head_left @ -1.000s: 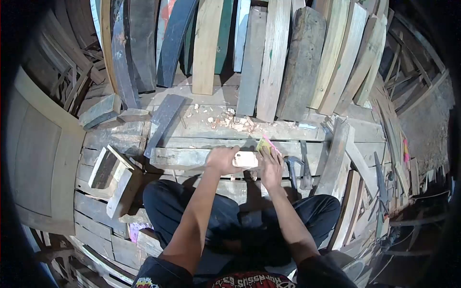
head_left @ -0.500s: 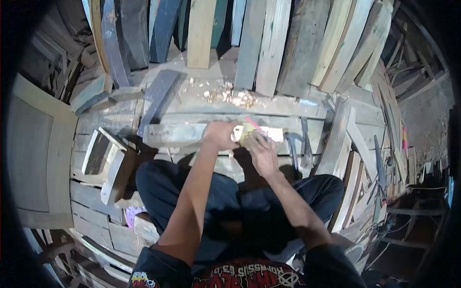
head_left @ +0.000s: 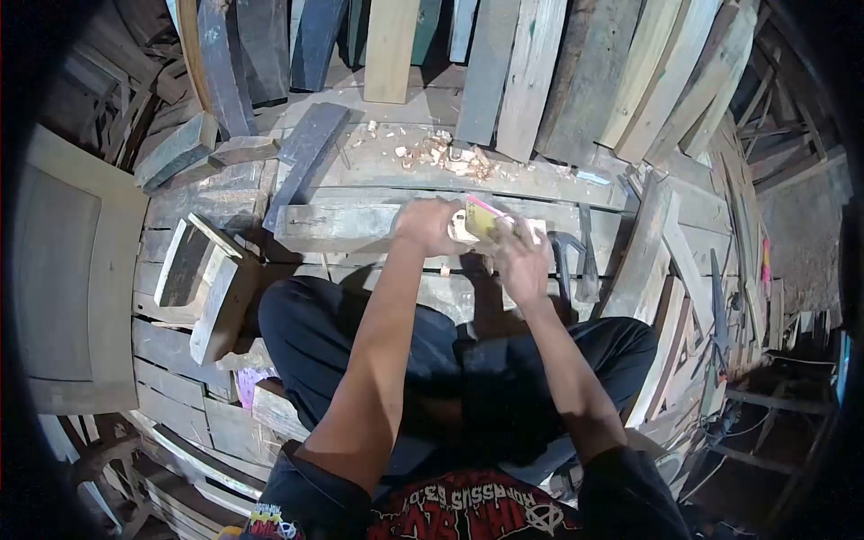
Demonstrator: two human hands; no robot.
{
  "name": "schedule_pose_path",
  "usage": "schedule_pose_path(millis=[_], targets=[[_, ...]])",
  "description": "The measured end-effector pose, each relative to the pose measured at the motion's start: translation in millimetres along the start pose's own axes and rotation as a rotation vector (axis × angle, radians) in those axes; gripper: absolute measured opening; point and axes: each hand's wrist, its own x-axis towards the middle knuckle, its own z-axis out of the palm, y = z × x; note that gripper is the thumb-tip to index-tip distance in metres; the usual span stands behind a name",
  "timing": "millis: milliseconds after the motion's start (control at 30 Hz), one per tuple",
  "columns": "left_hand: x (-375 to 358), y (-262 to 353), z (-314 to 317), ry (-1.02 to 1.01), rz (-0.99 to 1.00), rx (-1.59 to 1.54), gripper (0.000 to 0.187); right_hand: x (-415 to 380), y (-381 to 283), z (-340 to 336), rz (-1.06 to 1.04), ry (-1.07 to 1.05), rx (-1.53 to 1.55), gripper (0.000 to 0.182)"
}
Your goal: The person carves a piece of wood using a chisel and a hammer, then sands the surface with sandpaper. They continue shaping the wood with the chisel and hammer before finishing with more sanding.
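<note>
My left hand [head_left: 425, 225] is wrapped round the left end of a short pale wooden block [head_left: 457, 223], pressing it over a grey beam [head_left: 335, 221] that lies across the floor in front of me. My right hand [head_left: 522, 261] has its fingers closed on a yellow printed sheet [head_left: 481, 219] with a pink edge. That sheet lies against the top of the block, under my fingertips. Just right of my right hand are a hammer [head_left: 565, 245] with a curved dark head and a dark, narrow tool [head_left: 588, 256].
Wood shavings [head_left: 459, 160] are scattered beyond the beam. Upright planks [head_left: 390, 54] line the far side. An angled wooden piece [head_left: 211, 274] stands left of my knees, and a panelled door [head_left: 58, 279] is farther left. More boards [head_left: 641, 243] lean at the right.
The camera view has tilted, so the scene sits a little higher. My right hand has slid right along the block with the yellow sheet; my left hand keeps its hold.
</note>
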Motion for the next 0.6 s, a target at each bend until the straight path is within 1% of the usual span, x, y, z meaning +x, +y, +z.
schedule_pose_path(millis=[33, 67, 133, 200, 267, 300, 333, 400, 433, 500, 533, 567, 600], targets=[[0.0, -4.7, 2.8, 0.054, 0.035, -0.029, 0.074, 1.5, -3.2, 1.1, 0.027, 0.012, -0.015, 0.039], [2.3, -8.1, 4.0, 0.041, 0.024, -0.019, 0.074, 2.4, -8.3, 4.0, 0.057, 0.024, -0.027, 0.04], [3.2, -1.7, -2.1, 0.0, 0.014, -0.008, 0.074, -3.2, -24.9, 6.5, -0.011, 0.0, 0.161, 0.039], [-3.8, 1.8, 0.9, 0.026, 0.024, -0.018, 0.072, 0.2, -15.3, 4.3, -0.049, 0.047, 0.182, 0.03], [-1.4, -3.6, 5.8, 0.07, 0.034, 0.003, 0.07, 6.2, -3.4, 8.9, 0.191, 0.081, 0.439, 0.026], [0.0, -3.6, 6.2, 0.029, 0.037, 0.049, 0.07, 5.6, -0.2, 12.2, 0.316, 0.089, 0.569, 0.025], [-0.6, -3.2, 6.4, 0.017, 0.025, 0.06, 0.07, 23.3, -18.4, -29.8, 0.559, 0.055, 0.668, 0.029], [-5.3, 2.5, 5.0, -0.007, 0.007, 0.078, 0.069, 32.6, -9.8, -48.1, 0.59, 0.205, 0.707, 0.03], [-7.1, 2.0, 8.4, 0.054, 0.029, 0.053, 0.068, 39.2, -4.2, -52.6, 0.471, 0.313, 0.677, 0.03], [-7.8, 4.5, 6.4, 0.033, 0.016, 0.046, 0.068, 32.3, 17.8, -52.5, 0.473, 0.219, 0.603, 0.035], [-7.8, 5.3, 5.8, 0.022, 0.008, 0.042, 0.068, 38.0, 19.1, -65.3, 0.474, 0.171, 0.566, 0.038], [-5.7, 2.5, 12.7, 0.048, 0.025, 0.082, 0.069, 40.1, 28.0, -89.8, 0.682, -0.193, 0.608, 0.039], [-5.0, 0.5, 17.1, 0.063, 0.029, 0.082, 0.07, 37.2, 39.1, -87.2, 0.71, -0.107, 0.709, 0.039]])
